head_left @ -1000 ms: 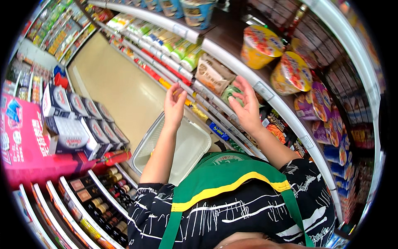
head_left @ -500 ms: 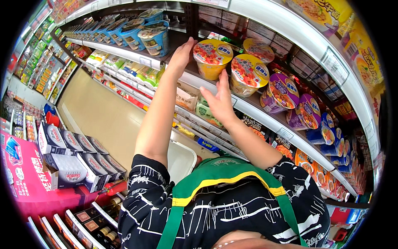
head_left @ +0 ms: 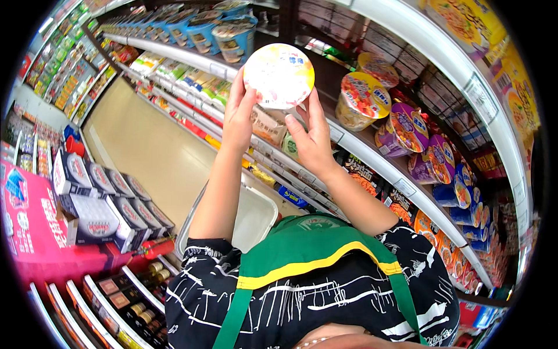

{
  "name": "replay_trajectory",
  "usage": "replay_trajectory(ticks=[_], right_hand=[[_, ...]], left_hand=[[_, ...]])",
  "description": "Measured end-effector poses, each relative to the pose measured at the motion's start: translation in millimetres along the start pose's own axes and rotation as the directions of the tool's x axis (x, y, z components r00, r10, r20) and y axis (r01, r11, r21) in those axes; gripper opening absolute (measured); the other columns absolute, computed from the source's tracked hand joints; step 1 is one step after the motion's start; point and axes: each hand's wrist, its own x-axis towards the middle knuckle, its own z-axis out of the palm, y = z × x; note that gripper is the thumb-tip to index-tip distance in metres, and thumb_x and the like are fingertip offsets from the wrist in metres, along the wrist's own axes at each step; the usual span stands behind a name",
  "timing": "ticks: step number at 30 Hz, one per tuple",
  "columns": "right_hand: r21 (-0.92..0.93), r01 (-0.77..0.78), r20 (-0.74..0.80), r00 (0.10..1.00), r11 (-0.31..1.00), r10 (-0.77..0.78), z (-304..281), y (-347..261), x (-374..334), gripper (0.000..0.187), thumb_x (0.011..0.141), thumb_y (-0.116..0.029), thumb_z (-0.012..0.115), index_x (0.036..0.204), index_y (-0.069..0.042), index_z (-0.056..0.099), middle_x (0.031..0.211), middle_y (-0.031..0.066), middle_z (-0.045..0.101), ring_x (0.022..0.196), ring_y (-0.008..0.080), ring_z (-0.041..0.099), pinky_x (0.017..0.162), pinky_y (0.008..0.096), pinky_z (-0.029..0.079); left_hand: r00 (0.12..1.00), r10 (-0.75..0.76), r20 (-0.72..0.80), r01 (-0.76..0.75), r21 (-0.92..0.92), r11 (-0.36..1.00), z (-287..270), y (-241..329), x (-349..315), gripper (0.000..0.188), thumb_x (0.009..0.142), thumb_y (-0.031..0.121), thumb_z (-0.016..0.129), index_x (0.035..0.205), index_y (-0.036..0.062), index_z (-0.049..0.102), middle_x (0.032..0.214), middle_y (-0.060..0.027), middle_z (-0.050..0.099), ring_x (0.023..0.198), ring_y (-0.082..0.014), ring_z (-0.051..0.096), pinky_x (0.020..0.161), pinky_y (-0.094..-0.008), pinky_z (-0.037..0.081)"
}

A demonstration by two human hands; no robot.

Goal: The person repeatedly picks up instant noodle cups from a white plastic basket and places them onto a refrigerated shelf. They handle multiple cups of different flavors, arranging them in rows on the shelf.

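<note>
Between my two hands is a yellow instant noodle cup, lifted clear of the shelf, its round lid facing me and washed out by glare. My left hand grips its left side with the thumb near the lid's edge. Fingers of my right hand are at its lower right side, with the thumb lying apart from them. To the right on the shelf stands another yellow noodle cup, with a further one behind it. Purple noodle cups follow, tilted. Blue cups line the shelf at the left.
The white shelf edge runs diagonally below the cups, with packaged goods on lower shelves. Yellow noodle packs sit on the upper shelf. A white bin stands below my arms. Boxes are stacked on a pink display at left.
The yellow noodle cup has come up off the shelf toward me and tipped so its lid faces me. Both hands have closed in on it; the shelf now shows a gap there.
</note>
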Motion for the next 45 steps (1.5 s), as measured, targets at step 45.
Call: replay_trajectory(ticks=[45], right_hand=[[-0.529, -0.053, 0.837, 0.130, 0.847, 0.531, 186, 197, -278, 0.034, 0.075, -0.021, 0.068, 0.101, -0.003, 0.059, 0.093, 0.0225, 0.064, 0.090, 0.0394, 0.060, 0.078, 0.0432, 0.049]], left_hand=[[-0.048, -0.367, -0.929, 0.608, -0.319, 0.727, -142, -179, -425, 0.048, 0.081, 0.007, 0.059, 0.126, 0.0077, 0.041, 0.114, -0.0050, 0.054, 0.090, -0.0132, 0.055, 0.071, -0.0277, 0.046]])
